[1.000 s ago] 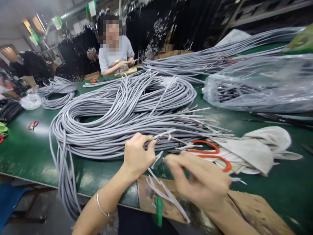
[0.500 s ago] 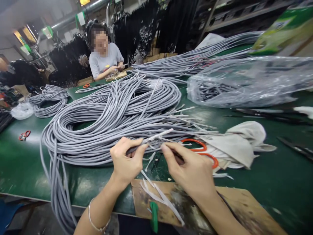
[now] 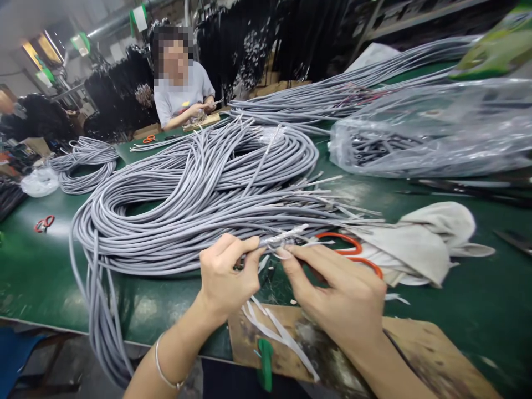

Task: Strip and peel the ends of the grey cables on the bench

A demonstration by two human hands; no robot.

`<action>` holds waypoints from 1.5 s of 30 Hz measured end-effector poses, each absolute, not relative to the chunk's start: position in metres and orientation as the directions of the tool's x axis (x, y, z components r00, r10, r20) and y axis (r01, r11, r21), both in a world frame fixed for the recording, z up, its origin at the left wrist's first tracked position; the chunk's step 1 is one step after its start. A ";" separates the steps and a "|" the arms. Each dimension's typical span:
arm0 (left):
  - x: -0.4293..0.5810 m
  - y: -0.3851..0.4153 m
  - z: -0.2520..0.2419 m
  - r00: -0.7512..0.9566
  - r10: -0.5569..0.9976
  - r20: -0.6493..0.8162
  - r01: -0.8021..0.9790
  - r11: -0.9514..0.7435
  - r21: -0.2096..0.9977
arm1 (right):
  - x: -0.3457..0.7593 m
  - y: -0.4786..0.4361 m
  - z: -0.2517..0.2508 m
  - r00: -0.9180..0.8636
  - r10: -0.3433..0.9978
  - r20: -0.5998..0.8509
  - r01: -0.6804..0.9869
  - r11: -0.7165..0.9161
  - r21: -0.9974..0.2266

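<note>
My left hand [image 3: 230, 271] pinches a grey cable close to its stripped end [image 3: 291, 235], where a whitish, shiny inner wrap shows. At that same end, the thumb and fingers of my right hand [image 3: 332, 282] are pressed together on fine shield strands; their exact hold is partly hidden. Behind both hands lies a large coiled bundle of grey cables [image 3: 166, 233], its cut ends pointing right. Scissors with orange handles [image 3: 369, 266] lie just beyond my right hand, partly under a white cloth glove [image 3: 432, 233].
A wooden board [image 3: 245, 338] with white strips [image 3: 286, 338] and a green clip-like piece [image 3: 265, 366] is at the near edge. A clear plastic bag [image 3: 440, 138] holds dark tubes. Small red scissors [image 3: 44, 224] lie left. A co-worker [image 3: 183, 94] sits across the green table [image 3: 33, 277].
Both hands have shifted slightly right in view with the cable. My right hand's fingertips have come nearer to my left hand at the stripped end. The camera view has tilted a little.
</note>
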State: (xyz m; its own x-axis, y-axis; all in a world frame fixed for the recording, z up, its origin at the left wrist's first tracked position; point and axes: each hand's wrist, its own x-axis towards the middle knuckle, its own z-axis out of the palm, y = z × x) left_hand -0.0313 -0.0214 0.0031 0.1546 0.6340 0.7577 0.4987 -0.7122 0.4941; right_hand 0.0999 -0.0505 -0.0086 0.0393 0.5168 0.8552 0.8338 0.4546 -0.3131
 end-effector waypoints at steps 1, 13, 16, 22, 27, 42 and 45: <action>-0.031 -0.021 0.003 0.160 0.629 0.761 0.502 -0.715 0.486 | 0.100 -0.051 -0.008 0.031 0.518 0.855 0.831 0.462 -0.310; -0.028 -0.026 -0.002 0.247 0.625 0.741 0.511 -0.734 0.448 | 0.101 -0.051 -0.012 0.197 0.668 0.718 0.694 0.422 -0.583; -0.030 -0.024 -0.003 0.231 0.699 0.677 0.519 -0.677 0.521 | 0.098 -0.054 -0.009 0.114 0.546 0.830 0.739 0.512 -0.437; -0.041 0.001 -0.013 0.216 0.832 0.511 0.709 -0.493 0.504 | 0.090 -0.059 -0.005 -0.093 0.399 0.912 0.676 0.698 -0.236; -0.046 0.001 -0.006 0.242 0.721 0.649 0.647 -0.619 0.447 | 0.095 -0.047 -0.011 0.084 0.546 0.834 0.833 0.420 -0.359; -0.038 -0.010 0.002 0.390 0.565 0.727 0.622 -0.744 0.244 | 0.093 -0.045 -0.011 0.108 0.572 0.813 0.821 0.410 -0.397; -0.038 -0.010 0.001 0.376 0.558 0.739 0.617 -0.746 0.250 | 0.093 -0.046 -0.011 0.094 0.579 0.810 0.821 0.415 -0.392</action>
